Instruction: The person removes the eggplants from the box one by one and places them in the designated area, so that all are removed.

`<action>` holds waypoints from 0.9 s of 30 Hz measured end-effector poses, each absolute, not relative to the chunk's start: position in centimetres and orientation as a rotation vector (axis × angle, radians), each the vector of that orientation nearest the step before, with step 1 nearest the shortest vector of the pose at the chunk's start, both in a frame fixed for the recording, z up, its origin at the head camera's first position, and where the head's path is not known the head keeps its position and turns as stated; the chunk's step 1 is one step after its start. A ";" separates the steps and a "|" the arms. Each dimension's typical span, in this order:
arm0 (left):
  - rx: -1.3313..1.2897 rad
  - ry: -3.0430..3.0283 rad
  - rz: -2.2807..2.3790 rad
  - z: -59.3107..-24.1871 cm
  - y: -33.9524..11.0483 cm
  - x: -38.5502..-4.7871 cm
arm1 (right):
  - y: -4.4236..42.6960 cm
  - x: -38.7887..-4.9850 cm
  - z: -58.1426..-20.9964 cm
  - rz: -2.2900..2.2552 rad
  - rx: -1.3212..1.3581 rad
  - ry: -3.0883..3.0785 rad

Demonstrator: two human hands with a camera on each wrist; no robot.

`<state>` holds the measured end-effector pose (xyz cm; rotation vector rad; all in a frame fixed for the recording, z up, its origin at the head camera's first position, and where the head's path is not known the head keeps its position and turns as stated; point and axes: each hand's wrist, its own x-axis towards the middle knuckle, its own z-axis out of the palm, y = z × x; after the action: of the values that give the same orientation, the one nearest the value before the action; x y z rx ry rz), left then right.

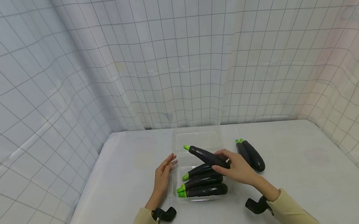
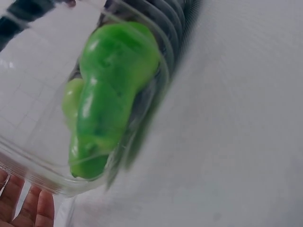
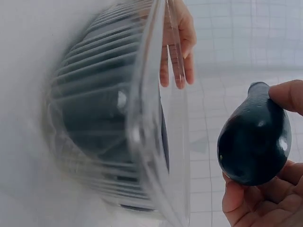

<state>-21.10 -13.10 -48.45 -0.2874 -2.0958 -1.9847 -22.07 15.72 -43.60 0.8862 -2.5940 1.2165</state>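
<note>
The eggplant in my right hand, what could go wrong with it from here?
The held eggplant might tip or slip: the right hand grips only its thick end, leaving the green stem end unsupported. Three eggplants lie side by side in the clear container, so lowering another onto them could make one roll. The container might slide if bumped; the left hand is at its left edge, but I can't tell whether it steadies it.
</note>
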 end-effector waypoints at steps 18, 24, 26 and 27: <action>-0.282 -2.086 -2.033 -48.1 -13.0 -21.6 | 20.2 -23.2 -43.1 1.294 0.412 -2.613; -0.267 -2.096 -2.025 -48.0 -13.0 -21.8 | 22.3 -23.8 -43.1 1.300 0.254 -2.580; -0.256 -2.110 -2.019 -47.9 -13.0 -21.8 | 23.2 -23.9 -43.3 1.308 0.196 -2.581; -0.249 -2.122 -2.010 -47.9 -13.0 -21.8 | 23.6 -24.0 -43.4 1.312 0.165 -2.582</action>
<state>-21.84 -13.02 -47.91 -0.2486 -2.1225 -2.0099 -23.96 23.65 -43.41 0.1650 -2.5825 1.3123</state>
